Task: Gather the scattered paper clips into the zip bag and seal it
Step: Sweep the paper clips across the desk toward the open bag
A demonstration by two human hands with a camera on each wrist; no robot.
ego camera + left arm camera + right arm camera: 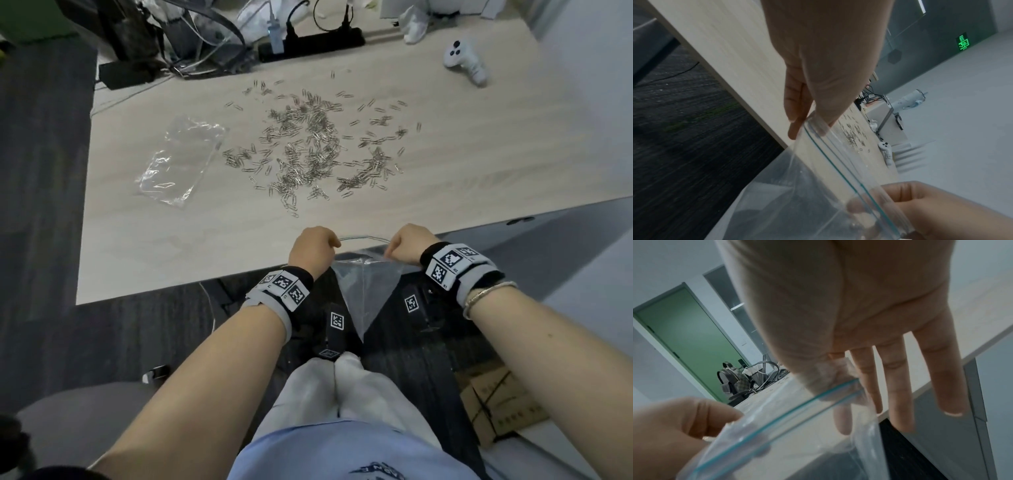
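Below the table edge, lower centre of the head view, I see the clear plastic zip bag with the teal seal line (364, 291) hanging mouth-up, its long axis running down toward the lap. My left hand (313, 248) and right hand (407, 245) each pinch a top corner of its mouth. Step in hand, as I read it: opening the bag; I see nothing in it yet. Silver paper clips (315, 147) lie scattered mid-frame on the pale wood table (479, 164). Next move needs the mouth spread and brought to the table edge so clips can be swept in.

Paper clips (315, 147) on table (479, 164), spare bag (178, 161) left
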